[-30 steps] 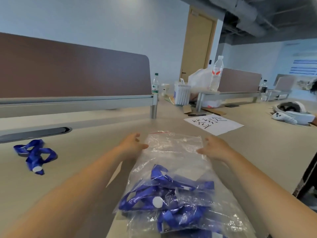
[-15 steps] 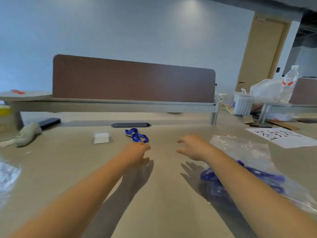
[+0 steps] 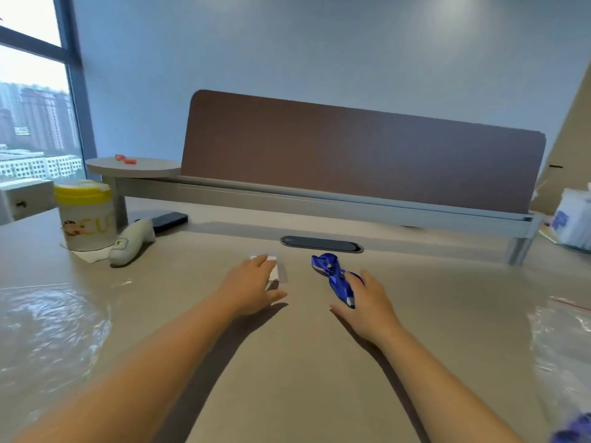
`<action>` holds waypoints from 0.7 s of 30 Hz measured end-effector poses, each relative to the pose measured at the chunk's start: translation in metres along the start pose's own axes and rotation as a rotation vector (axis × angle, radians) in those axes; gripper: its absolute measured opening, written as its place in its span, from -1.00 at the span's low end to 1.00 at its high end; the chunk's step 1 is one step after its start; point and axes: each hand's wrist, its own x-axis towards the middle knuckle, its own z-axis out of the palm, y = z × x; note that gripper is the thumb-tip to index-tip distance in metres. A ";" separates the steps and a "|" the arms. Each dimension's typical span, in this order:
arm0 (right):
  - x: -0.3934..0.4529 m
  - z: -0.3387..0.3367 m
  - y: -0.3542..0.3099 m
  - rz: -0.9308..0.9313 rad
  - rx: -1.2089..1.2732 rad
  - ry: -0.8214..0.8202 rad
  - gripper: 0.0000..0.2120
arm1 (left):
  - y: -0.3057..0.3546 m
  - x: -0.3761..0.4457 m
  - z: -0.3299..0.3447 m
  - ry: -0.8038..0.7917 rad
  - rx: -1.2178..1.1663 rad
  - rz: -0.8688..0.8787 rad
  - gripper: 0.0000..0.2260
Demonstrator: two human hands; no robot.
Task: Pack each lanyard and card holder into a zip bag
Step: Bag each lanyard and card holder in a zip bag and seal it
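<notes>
A blue lanyard (image 3: 332, 274) lies bunched on the beige desk (image 3: 287, 362), just in front of a dark cable slot. My right hand (image 3: 367, 302) lies over its near end with fingers stretched forward, the strap running between thumb and forefinger. To the left, a small pale card holder (image 3: 273, 271) lies flat, and my left hand (image 3: 252, 289) rests on it with straight fingers. A clear zip bag (image 3: 563, 346) with a red seal line sits at the right edge, and blue lanyards (image 3: 572, 430) show at its bottom corner. More clear plastic (image 3: 48, 330) lies at the left.
A yellow-lidded canister (image 3: 84, 215), a white handheld device (image 3: 131, 241) and a dark phone (image 3: 169, 220) stand at the back left. The brown desk partition (image 3: 361, 148) and its grey rail close off the far side. A white-and-blue pack (image 3: 574, 219) sits at the far right.
The view swung left from the filled zip bag. Both hands left that bag and reached forward: the left onto the card holder, the right onto the loose lanyard.
</notes>
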 end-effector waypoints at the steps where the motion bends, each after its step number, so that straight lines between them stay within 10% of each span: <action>1: 0.007 0.005 0.002 0.017 -0.014 -0.009 -0.40 | -0.003 0.009 0.004 -0.020 0.006 -0.017 -0.37; 21: -0.162 -0.015 -0.038 -0.227 -0.165 -0.227 -0.56 | -0.013 -0.183 -0.014 -0.298 0.134 0.049 -0.33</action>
